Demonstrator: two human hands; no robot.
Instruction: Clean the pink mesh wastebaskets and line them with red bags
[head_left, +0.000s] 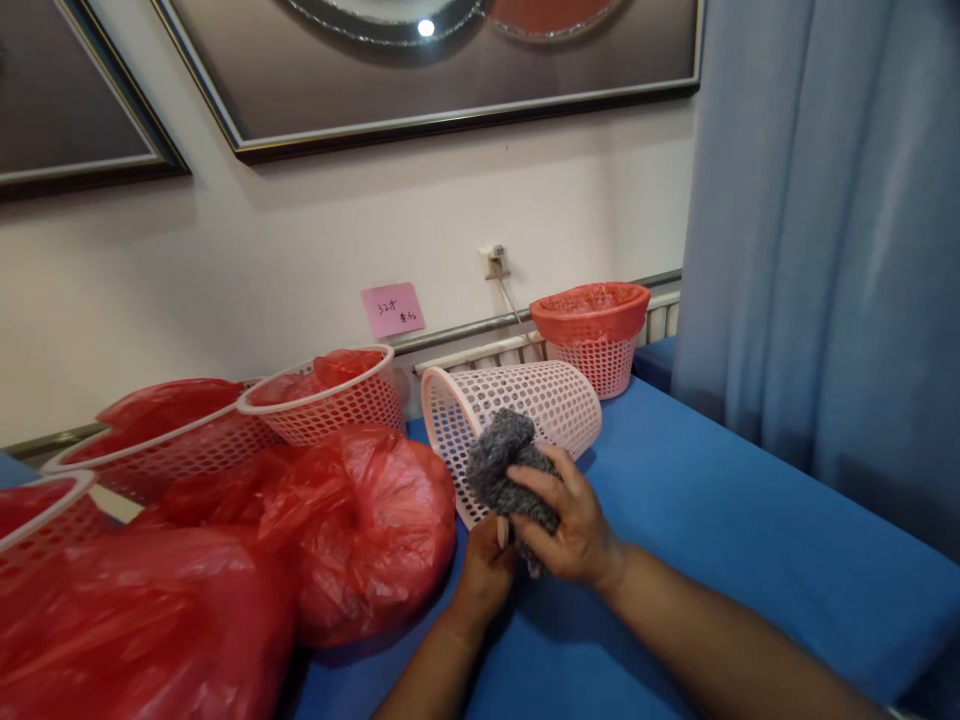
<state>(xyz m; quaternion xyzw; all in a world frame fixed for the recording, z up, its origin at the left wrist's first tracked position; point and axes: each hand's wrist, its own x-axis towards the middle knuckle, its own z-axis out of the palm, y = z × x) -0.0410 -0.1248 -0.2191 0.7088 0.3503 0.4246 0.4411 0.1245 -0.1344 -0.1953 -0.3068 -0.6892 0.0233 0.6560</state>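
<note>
A pale pink perforated plastic basket [555, 395] lies tipped on its side, its mouth facing left. With my left hand [482, 575] I grip its rim at the lower front; the fingers are partly hidden. My right hand [566, 515] is closed around a bunched grey cloth [501, 460], which lies against the basket's side near the rim. Just left of the basket sits a puffed-up red plastic bag [375, 530].
Several baskets with red bags stand along the wall, including a white-rimmed basket [337, 400] and a red-lined basket [600, 350] at the back right. A blue-covered table [712, 530] lies beneath. A blue curtain [817, 220] hangs right. A pink note [392, 310] and socket [493, 263] are on the wall.
</note>
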